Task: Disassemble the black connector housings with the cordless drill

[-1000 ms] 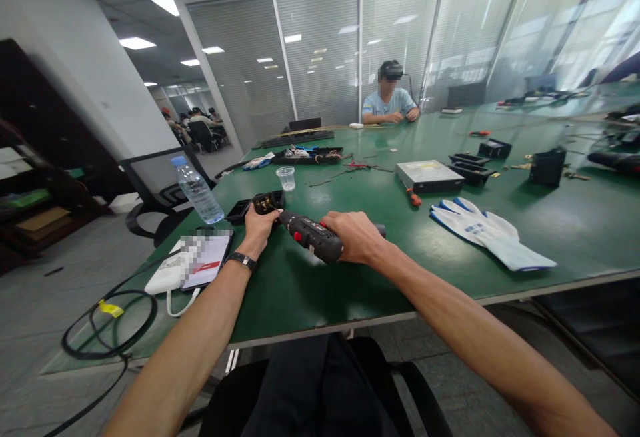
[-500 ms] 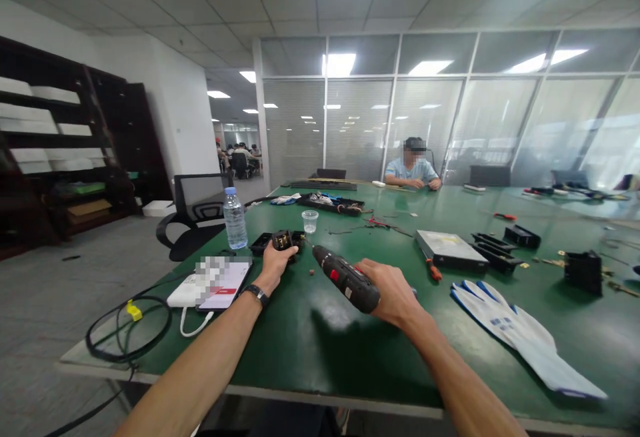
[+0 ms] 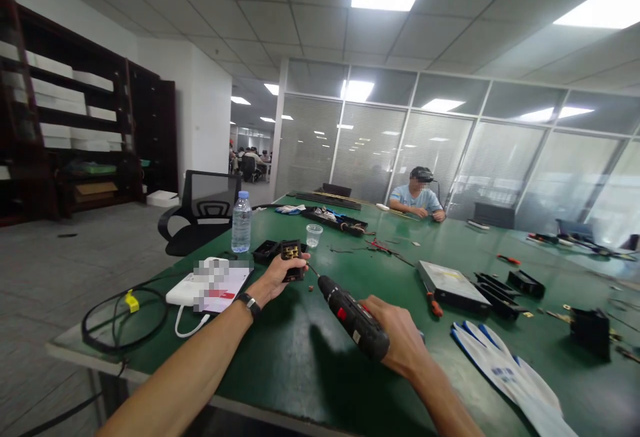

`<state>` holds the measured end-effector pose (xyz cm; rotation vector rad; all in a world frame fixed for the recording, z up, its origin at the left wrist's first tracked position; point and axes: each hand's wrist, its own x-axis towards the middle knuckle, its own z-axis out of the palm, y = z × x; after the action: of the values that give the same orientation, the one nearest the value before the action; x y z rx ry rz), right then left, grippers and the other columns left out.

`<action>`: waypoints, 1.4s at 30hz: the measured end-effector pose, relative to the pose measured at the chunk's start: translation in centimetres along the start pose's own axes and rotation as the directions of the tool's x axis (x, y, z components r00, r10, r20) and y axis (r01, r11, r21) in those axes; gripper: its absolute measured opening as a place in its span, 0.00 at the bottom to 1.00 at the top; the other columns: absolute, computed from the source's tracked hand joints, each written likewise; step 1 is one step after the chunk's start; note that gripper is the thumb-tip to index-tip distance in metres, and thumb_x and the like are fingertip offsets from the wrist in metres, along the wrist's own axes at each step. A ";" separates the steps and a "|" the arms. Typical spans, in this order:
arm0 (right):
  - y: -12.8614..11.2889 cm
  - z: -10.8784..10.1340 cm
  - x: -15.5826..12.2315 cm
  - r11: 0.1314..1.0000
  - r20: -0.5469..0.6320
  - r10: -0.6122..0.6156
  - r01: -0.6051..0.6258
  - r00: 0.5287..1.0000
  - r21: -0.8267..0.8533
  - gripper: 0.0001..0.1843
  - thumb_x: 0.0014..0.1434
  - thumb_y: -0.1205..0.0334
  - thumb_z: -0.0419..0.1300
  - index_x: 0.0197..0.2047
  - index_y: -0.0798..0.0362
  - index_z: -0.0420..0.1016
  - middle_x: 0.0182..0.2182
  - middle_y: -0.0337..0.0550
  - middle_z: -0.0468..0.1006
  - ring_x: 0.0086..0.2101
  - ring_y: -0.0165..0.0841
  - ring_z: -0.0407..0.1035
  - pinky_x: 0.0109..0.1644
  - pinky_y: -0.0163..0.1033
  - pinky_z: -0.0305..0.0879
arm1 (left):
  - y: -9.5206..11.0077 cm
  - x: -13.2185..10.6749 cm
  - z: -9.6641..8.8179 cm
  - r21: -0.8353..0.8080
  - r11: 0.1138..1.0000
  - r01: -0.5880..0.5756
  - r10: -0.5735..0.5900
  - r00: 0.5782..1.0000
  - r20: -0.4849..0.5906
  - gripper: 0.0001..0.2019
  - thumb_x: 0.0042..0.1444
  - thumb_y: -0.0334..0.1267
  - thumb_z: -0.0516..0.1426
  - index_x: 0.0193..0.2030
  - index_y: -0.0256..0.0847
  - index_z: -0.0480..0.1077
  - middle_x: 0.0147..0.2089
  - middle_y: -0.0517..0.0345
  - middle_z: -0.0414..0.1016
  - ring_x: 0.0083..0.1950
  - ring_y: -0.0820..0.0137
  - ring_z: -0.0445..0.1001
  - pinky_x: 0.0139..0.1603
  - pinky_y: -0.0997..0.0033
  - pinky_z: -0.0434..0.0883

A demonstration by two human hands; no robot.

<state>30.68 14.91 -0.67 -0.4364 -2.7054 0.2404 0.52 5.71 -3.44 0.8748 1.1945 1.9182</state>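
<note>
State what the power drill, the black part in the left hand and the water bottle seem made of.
Power drill: probably mostly matte plastic, looking dull and black. Black part: likely plastic, evenly dark; its gold-coloured inserts shine, suggesting brass. Water bottle: apparently clear, glossy plastic, being see-through with highlights.

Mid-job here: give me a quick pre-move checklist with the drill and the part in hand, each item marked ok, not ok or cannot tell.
1. Part held: ok. The left hand grips the black part, brass-coloured pieces showing.
2. Drill held: ok. The right hand is around the drill.
3. Bit seated: cannot tell. The bit points toward the part, but its tip is too small to judge contact.
4. Fingers clear of bit: not ok, I'd say. The tip looks close to the left thumb.
5. Gloves on: not ok. Both hands are bare; a white glove lies on the table.
6. Bottle upright and capped: ok.
</note>
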 end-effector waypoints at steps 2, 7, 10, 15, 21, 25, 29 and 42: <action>-0.2 -0.1 -0.3 1.000 0.017 0.008 -0.007 1.000 -0.014 0.09 0.59 0.59 0.58 0.42 0.48 0.75 0.37 0.40 0.77 0.36 0.34 0.73 0.38 0.36 0.55 | 0.2 -0.3 0.0 0.039 0.999 0.006 -0.009 0.998 0.061 0.20 0.47 0.37 0.69 0.47 0.32 0.79 0.43 0.44 0.80 0.40 0.65 0.78 0.40 0.67 0.73; -0.2 0.0 -0.9 1.000 0.039 0.016 -0.015 0.999 -0.008 0.07 0.60 0.58 0.58 0.40 0.48 0.75 0.36 0.40 0.77 0.35 0.34 0.73 0.37 0.37 0.56 | 0.3 -1.0 0.7 0.162 0.986 0.040 -0.059 0.992 0.111 0.19 0.43 0.34 0.69 0.44 0.32 0.78 0.38 0.46 0.80 0.38 0.63 0.79 0.38 0.65 0.73; 0.0 0.0 -1.3 1.000 0.039 0.011 -0.011 0.999 -0.004 0.08 0.59 0.58 0.57 0.41 0.47 0.75 0.37 0.40 0.77 0.35 0.35 0.73 0.38 0.37 0.56 | 0.2 -1.3 1.1 0.204 0.979 0.021 -0.048 0.990 0.130 0.18 0.42 0.32 0.69 0.42 0.33 0.78 0.39 0.47 0.81 0.37 0.64 0.79 0.39 0.65 0.73; 0.2 0.0 -2.0 0.999 0.069 0.011 -0.007 0.998 -0.052 0.08 0.59 0.55 0.59 0.40 0.48 0.74 0.36 0.40 0.76 0.34 0.35 0.73 0.36 0.38 0.56 | 0.2 -1.5 1.4 0.264 0.964 0.032 -0.068 0.989 0.129 0.17 0.39 0.31 0.69 0.40 0.34 0.78 0.41 0.47 0.81 0.36 0.65 0.79 0.39 0.66 0.72; 0.5 -0.1 -2.8 0.999 0.077 0.007 -0.003 0.997 -0.054 0.08 0.62 0.58 0.56 0.41 0.47 0.75 0.36 0.40 0.77 0.35 0.35 0.74 0.37 0.38 0.58 | 0.0 -1.4 1.3 0.265 0.963 0.046 -0.088 0.985 0.149 0.16 0.39 0.31 0.69 0.38 0.34 0.77 0.39 0.48 0.81 0.35 0.66 0.78 0.37 0.67 0.72; 1.3 0.2 -3.1 0.999 0.024 -0.011 0.012 1.000 -0.041 0.11 0.61 0.56 0.57 0.46 0.47 0.74 0.39 0.42 0.77 0.36 0.36 0.75 0.39 0.39 0.63 | -0.3 -1.3 1.2 0.242 0.969 0.054 -0.103 0.975 0.196 0.14 0.42 0.32 0.68 0.38 0.33 0.76 0.37 0.48 0.80 0.35 0.66 0.78 0.36 0.68 0.72; 2.2 0.9 -3.2 0.998 -0.075 -0.050 0.048 0.996 -0.037 0.15 0.62 0.56 0.55 0.51 0.47 0.73 0.43 0.46 0.78 0.39 0.39 0.76 0.42 0.40 0.67 | -0.5 -1.2 1.1 0.203 0.976 0.075 -0.118 0.971 0.210 0.17 0.42 0.33 0.69 0.40 0.34 0.75 0.39 0.47 0.79 0.34 0.66 0.79 0.35 0.67 0.73; 1.4 -0.3 1.4 0.986 -0.235 -0.168 0.163 0.957 -0.042 0.16 0.66 0.59 0.51 0.54 0.50 0.72 0.46 0.49 0.78 0.41 0.39 0.76 0.44 0.41 0.70 | -1.2 -0.8 0.7 0.089 0.995 0.045 -0.060 0.984 0.165 0.19 0.38 0.35 0.72 0.35 0.35 0.72 0.35 0.49 0.78 0.32 0.66 0.78 0.33 0.67 0.74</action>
<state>29.95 16.70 -0.24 -0.2254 -2.4928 0.1040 1.80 5.78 -4.45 1.0185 1.1924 1.7259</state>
